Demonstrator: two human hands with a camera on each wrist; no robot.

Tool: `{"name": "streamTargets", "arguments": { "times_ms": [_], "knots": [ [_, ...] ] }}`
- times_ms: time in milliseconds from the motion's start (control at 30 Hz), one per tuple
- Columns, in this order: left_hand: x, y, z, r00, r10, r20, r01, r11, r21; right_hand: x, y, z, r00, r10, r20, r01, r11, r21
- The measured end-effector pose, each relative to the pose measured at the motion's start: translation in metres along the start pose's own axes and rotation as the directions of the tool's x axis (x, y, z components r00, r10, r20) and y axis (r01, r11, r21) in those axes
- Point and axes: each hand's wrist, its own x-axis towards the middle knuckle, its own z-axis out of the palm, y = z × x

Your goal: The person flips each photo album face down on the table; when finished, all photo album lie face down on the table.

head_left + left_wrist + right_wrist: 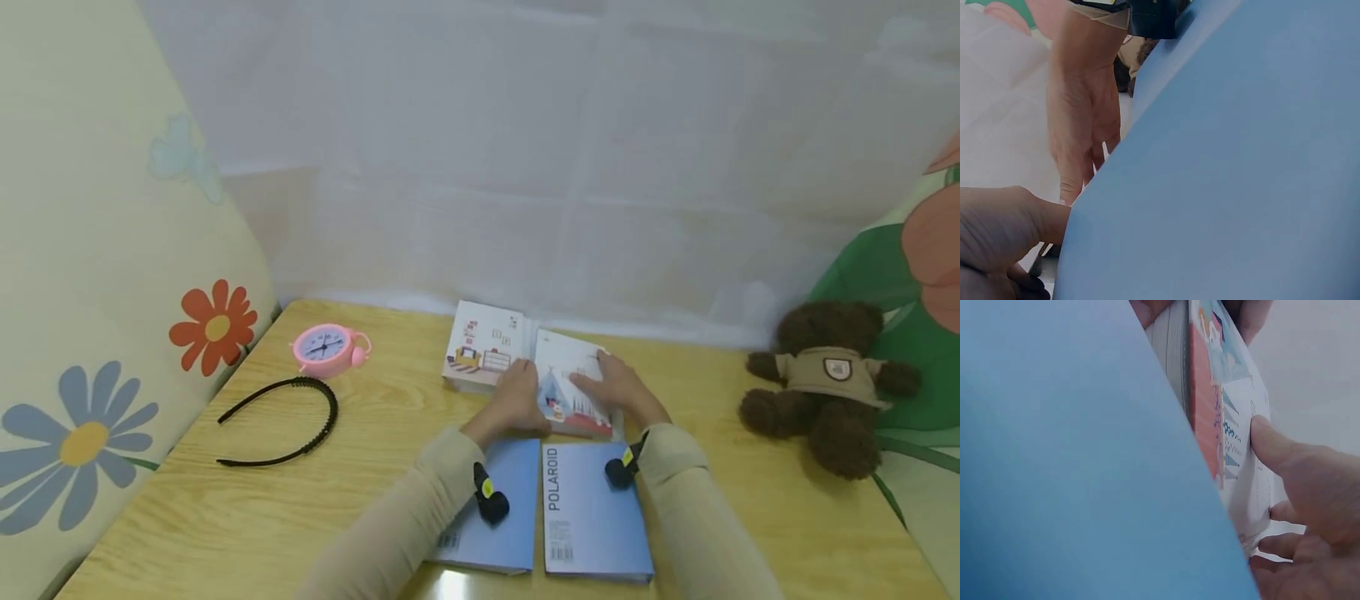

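Two white photo albums with small drawings lie side by side at the back of the table. The right album [572, 375] has a blue tent on its cover. My left hand [517, 398] grips its lower left side. On its right edge, my right hand [618, 387] holds it with the thumb on the cover and fingers at the side, as the right wrist view shows. The left white album [483, 342] lies beside my left hand. Below my wrists rest two blue albums: a left one [513, 475] and a right one [600, 533] marked POLAROID.
A pink alarm clock [322, 350] stands at the back left, with a black headband [330, 417] in front of it. At the right sits a brown teddy bear [825, 383] in a beige shirt. White cloth [450, 167] hangs behind the wooden table [247, 525].
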Motion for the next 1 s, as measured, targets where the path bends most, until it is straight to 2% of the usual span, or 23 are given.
{"name": "streamTargets", "arguments": {
  "times_ms": [133,200,300,400,533,633,667,733,867,1000],
  "knots": [
    [-0.003,-0.004,0.002,1.000,0.002,0.000,-0.002,0.997,-0.078,-0.005,0.000,0.004,1.000,-0.025,-0.002,0.025,0.999,0.034],
    [-0.005,-0.006,0.002,1.000,0.014,-0.004,-0.015,0.989,-0.146,-0.008,-0.001,0.006,0.999,-0.039,0.004,0.038,0.996,0.074],
    [-0.013,-0.006,-0.006,0.999,0.039,-0.002,-0.038,0.966,-0.255,-0.013,-0.004,0.009,0.999,-0.051,0.014,0.048,0.983,0.180],
    [-0.019,-0.004,-0.020,0.998,0.068,-0.010,-0.067,0.939,-0.337,-0.016,-0.009,0.009,0.998,-0.063,0.023,0.053,0.951,0.306],
    [-0.025,0.003,-0.037,0.992,0.122,-0.034,-0.126,0.935,-0.331,-0.019,-0.015,0.009,0.993,-0.112,0.037,0.087,0.903,0.421],
    [-0.027,0.008,-0.048,0.981,0.184,-0.059,-0.193,0.931,-0.311,-0.019,-0.020,0.007,0.980,-0.195,0.041,0.154,0.870,0.468],
    [-0.027,0.010,-0.050,0.976,0.206,-0.068,-0.217,0.928,-0.302,-0.018,-0.022,0.006,0.975,-0.217,0.039,0.173,0.864,0.474],
    [-0.027,0.016,-0.054,0.967,0.244,-0.078,-0.256,0.927,-0.273,-0.017,-0.027,0.002,0.973,-0.228,0.025,0.192,0.870,0.454],
    [-0.029,0.033,-0.057,0.964,0.260,-0.050,-0.264,0.943,-0.200,-0.014,-0.035,-0.011,0.982,-0.187,0.022,0.155,0.870,0.468],
    [-0.030,0.050,-0.054,0.968,0.249,-0.023,-0.249,0.959,-0.132,-0.013,-0.033,-0.027,0.982,-0.179,0.052,0.123,0.832,0.542]
  ]
}}
